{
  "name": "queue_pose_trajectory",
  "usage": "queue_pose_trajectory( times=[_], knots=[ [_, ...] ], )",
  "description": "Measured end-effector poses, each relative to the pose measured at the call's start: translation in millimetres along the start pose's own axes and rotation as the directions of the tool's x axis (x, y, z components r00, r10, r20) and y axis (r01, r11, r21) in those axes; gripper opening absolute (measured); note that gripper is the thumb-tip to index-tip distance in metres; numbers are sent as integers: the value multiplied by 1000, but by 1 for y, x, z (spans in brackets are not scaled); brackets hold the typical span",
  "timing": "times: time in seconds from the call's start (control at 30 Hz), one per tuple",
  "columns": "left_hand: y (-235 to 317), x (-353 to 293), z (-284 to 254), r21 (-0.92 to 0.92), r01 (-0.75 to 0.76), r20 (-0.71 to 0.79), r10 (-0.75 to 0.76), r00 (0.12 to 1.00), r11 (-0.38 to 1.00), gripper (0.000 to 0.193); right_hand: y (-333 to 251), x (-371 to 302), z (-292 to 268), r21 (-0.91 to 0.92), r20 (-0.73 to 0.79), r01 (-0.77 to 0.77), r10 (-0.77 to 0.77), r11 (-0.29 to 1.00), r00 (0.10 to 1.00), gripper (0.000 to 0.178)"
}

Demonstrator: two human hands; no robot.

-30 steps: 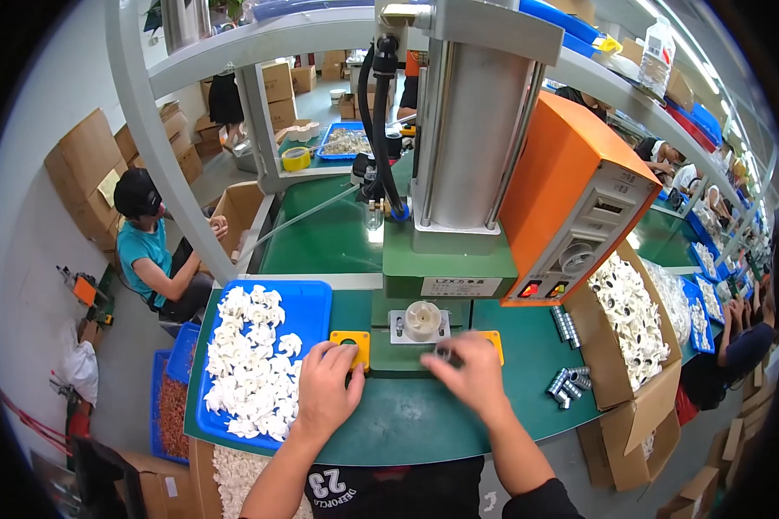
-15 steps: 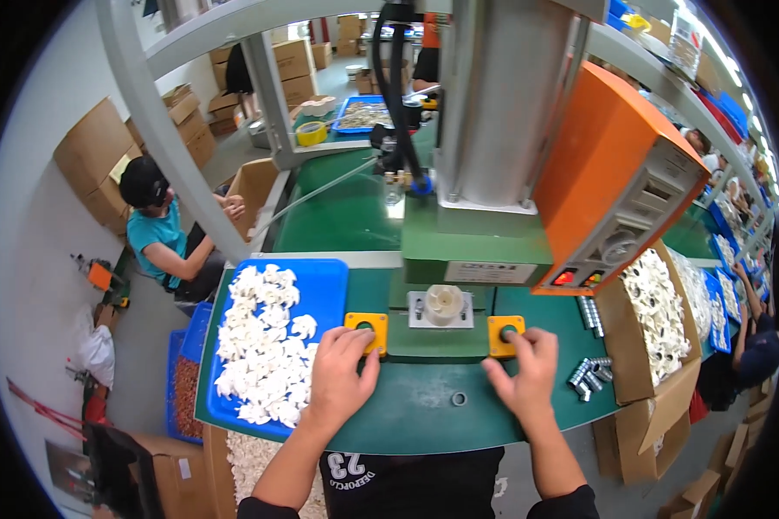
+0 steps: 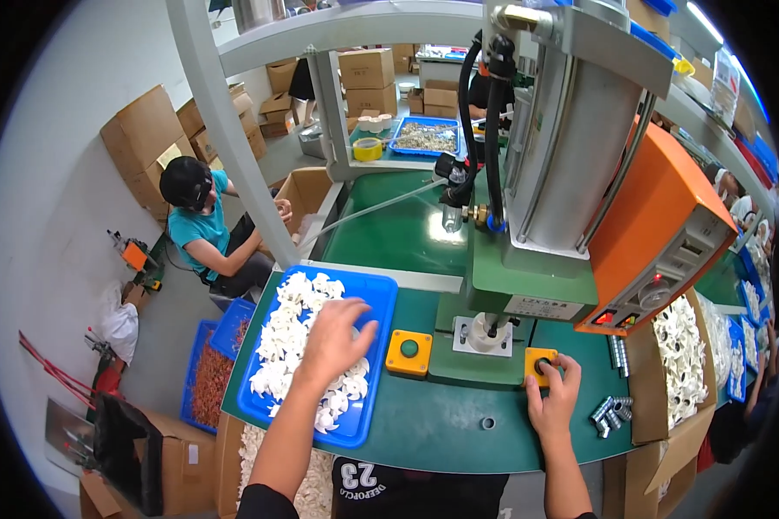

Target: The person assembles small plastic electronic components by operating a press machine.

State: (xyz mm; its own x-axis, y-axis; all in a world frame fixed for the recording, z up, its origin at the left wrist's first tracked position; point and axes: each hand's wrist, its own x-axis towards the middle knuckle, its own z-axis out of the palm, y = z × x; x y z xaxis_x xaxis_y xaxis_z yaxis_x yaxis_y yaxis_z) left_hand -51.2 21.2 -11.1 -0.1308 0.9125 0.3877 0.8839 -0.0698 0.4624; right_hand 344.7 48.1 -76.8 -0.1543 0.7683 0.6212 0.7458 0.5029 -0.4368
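Over the blue tray hovers my left hand, its fingers and thumb apart above a heap of white plastic pieces. My right hand touches the right yellow button box, fingertips at its dark button and thumb apart. The left yellow button box, with a green button, stands untouched. Between the boxes, a rod of the green press reaches down to a pale round holder on a metal plate. What sits inside the holder is hidden.
A small grey ring lies near the table's front edge. Metal sleeves are grouped at the right, beside a cardboard box of white pieces. An orange control box adjoins the press. A co-worker sits at the left.
My left hand has left its button and moved left over the tray. My right hand stays at its button. The press rod now shows down at the holder. The view has shifted.
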Motion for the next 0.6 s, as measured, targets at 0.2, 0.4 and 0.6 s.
queue_pose_trajectory(
  times=[0.2,0.4,0.6],
  knots=[
    [-37,13,3,347,192,151,-256,955,918,45,0,6,-5,-33,-34,29,-30,999,999,28],
    [-64,6,12,262,96,49,-113,992,960,30,-21,26,-6,-18,-27,65,-65,998,998,36],
    [-60,9,13,214,130,-3,-132,991,968,28,-59,71,13,277,-12,-67,73,959,997,47]
  ],
)
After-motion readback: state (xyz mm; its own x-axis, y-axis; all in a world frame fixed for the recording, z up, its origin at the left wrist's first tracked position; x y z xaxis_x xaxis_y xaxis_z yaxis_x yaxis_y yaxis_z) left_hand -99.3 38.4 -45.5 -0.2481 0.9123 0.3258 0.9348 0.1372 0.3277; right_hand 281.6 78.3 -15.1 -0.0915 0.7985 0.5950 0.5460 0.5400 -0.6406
